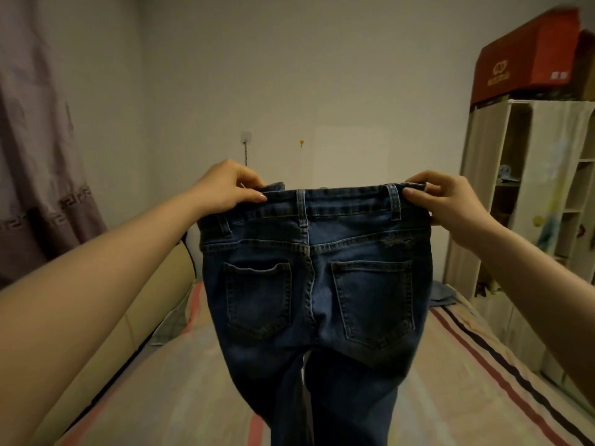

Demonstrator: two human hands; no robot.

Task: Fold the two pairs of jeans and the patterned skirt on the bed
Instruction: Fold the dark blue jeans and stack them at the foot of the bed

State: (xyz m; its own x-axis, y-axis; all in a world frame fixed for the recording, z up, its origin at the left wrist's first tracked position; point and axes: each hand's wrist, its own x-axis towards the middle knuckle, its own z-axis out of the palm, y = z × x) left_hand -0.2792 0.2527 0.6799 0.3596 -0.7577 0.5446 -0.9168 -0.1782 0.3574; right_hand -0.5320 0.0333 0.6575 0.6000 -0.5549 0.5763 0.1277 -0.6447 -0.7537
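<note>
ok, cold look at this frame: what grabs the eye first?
The dark blue jeans, dead centre, held up by the waistband with the back pockets facing the camera, legs hanging toward the striped bed. The left hand and right hand pinch the waistband's two ends. Next, the red box atop the white shelf, upper right.

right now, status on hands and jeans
Left hand and right hand pinch waistband corners. Jeans held up, back side facing, legs hanging over bed. Nothing in the way.
</note>
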